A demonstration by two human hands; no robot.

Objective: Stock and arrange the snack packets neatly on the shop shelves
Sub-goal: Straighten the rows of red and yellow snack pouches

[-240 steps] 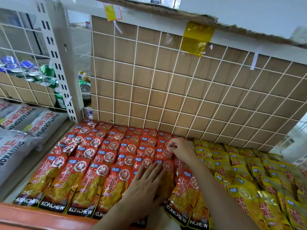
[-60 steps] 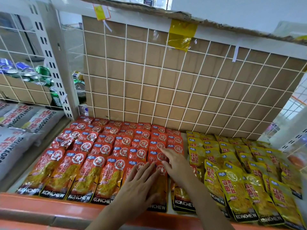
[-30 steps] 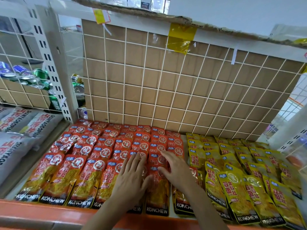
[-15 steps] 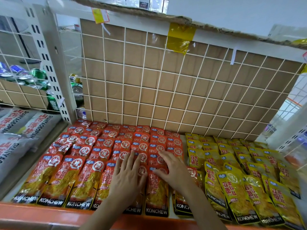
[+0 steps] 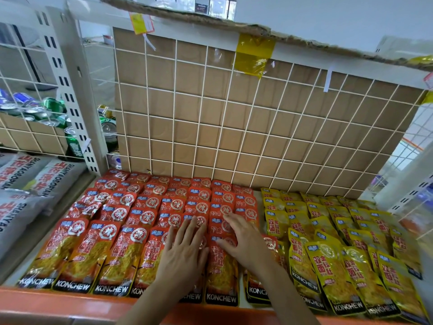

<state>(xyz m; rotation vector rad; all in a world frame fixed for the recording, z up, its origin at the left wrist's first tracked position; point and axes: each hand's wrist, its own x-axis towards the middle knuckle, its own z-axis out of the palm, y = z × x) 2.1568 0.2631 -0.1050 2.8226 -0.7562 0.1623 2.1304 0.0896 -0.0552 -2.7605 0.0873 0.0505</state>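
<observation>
Two hands lie on the red snack packets (image 5: 121, 233) in the lower middle of the frame. The left hand (image 5: 185, 254) rests flat, palm down, on the front packets. Its grip is loose and flat: the fingers (image 5: 195, 227) are straight and only a little apart, and they pinch nothing. The right hand (image 5: 244, 241) lies just beside it on the right, also palm down on the red packets. Its grip is spread out, with its fingers (image 5: 230, 219) reaching toward the back and the thumb pointing left at the other hand. It holds nothing and only touches the packet tops. The red packets fill the left and middle of the shelf (image 5: 58, 306) in rows that overlap. The yellow snack packets (image 5: 328, 259) lie the same way at the lower right, just beside the red ones. Behind all the packets stands a white wire grid (image 5: 206, 127) with brown cardboard (image 5: 269, 146) at its back. Drink cans (image 5: 50, 106) show at the upper left, and grey bags (image 5: 25, 181) lie at the left edge.
</observation>
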